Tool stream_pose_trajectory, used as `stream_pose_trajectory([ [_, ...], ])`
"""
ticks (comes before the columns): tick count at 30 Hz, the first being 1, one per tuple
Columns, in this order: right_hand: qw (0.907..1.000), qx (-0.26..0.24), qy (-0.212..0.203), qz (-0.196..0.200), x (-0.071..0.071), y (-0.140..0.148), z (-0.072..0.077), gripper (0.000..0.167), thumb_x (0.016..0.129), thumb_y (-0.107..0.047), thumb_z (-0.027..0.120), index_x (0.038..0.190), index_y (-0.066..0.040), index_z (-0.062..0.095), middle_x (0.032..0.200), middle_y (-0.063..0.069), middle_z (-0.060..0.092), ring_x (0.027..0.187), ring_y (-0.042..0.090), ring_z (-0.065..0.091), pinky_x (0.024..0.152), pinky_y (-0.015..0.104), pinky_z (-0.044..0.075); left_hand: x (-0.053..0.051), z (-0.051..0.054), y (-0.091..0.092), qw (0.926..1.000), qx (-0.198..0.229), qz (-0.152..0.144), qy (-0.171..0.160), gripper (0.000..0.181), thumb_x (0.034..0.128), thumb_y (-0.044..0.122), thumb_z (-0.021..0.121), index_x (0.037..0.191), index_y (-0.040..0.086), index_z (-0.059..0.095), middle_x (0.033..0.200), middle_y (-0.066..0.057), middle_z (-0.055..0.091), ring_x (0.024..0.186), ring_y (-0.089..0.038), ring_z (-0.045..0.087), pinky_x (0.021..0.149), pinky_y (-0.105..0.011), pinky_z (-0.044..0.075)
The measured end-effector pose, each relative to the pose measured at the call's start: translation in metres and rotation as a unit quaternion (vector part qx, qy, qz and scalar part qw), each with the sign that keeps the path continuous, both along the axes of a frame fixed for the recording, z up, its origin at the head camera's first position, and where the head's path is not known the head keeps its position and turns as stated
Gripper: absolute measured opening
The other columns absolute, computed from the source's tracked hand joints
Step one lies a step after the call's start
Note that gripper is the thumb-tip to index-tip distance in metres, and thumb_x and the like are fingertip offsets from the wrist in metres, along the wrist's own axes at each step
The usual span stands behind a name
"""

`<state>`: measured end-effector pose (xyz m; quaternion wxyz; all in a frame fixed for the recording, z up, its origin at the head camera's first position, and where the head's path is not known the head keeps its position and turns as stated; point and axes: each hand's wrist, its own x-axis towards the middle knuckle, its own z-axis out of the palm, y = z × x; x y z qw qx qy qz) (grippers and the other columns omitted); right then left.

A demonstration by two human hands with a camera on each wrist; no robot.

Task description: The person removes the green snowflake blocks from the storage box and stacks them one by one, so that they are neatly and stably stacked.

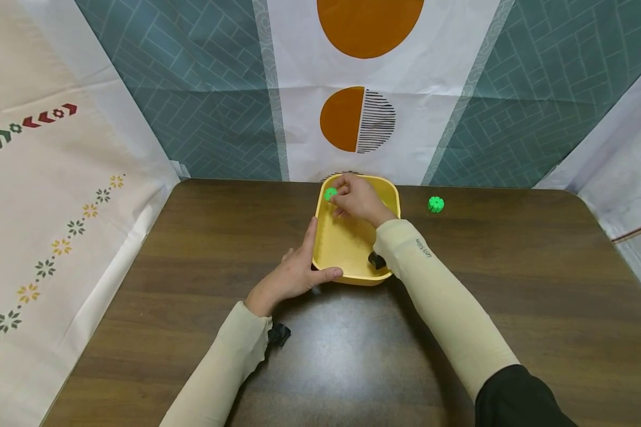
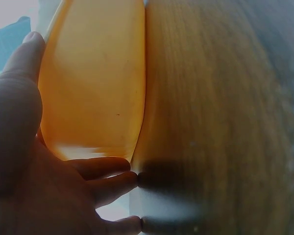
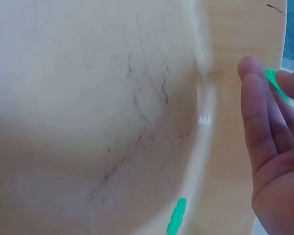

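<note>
A yellow rectangular tub (image 1: 347,249) stands at the back of the table. My left hand (image 1: 291,273) rests against its near left corner, thumb along the front and index finger up the left side. In the left wrist view, the fingers (image 2: 100,167) are mostly straight beside the tub's outer wall (image 2: 95,83). Over the tub, my right hand (image 1: 360,200) pinches a small green scalloped disc (image 1: 329,194) between thumb and fingertips. The right wrist view shows this disc (image 3: 276,83) edge-on, with another green piece (image 3: 176,216) inside the tub, low in the picture.
Another green scalloped piece (image 1: 435,204) lies on the brown wooden table (image 1: 491,255), right of the tub. A patterned curtain (image 1: 213,89) hangs just behind the table's back edge. Pale cloth (image 1: 48,196) hangs at the left side.
</note>
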<state>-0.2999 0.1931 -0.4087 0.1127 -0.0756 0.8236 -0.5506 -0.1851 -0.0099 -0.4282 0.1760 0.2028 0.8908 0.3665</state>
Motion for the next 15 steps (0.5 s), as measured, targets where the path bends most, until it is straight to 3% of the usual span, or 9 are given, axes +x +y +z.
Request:
stream_pose_trajectory([
  [7, 0.9999, -0.014, 0.003, 0.007, 0.0003, 0.0001, -0.0001, 0.031, 0.096, -0.005, 0.068, 0.119, 0.002, 0.048, 0.112, 0.022, 0.069, 0.085, 0.037, 0.072, 0.073, 0.045, 0.058, 0.0001, 0.0003, -0.0014, 1.0, 0.005, -0.003, 0.002, 0.12, 0.0895, 0.062, 0.068, 0.16, 0.019, -0.02, 0.163, -0.014, 0.025, 0.146, -0.032, 0.03, 0.116, -0.062, 0.006],
  [15, 0.9991, -0.038, 0.018, -0.002, 0.0037, -0.0001, 0.0018, 0.03, 0.096, -0.012, 0.071, 0.114, -0.002, 0.049, 0.11, 0.022, 0.07, 0.081, 0.036, 0.072, 0.073, 0.05, 0.057, 0.0, -0.0007, -0.0014, 0.9999, 0.005, -0.005, 0.008, 0.12, 0.0902, 0.06, 0.068, 0.16, 0.015, -0.018, 0.163, -0.016, 0.025, 0.145, -0.033, 0.032, 0.115, -0.063, 0.009],
])
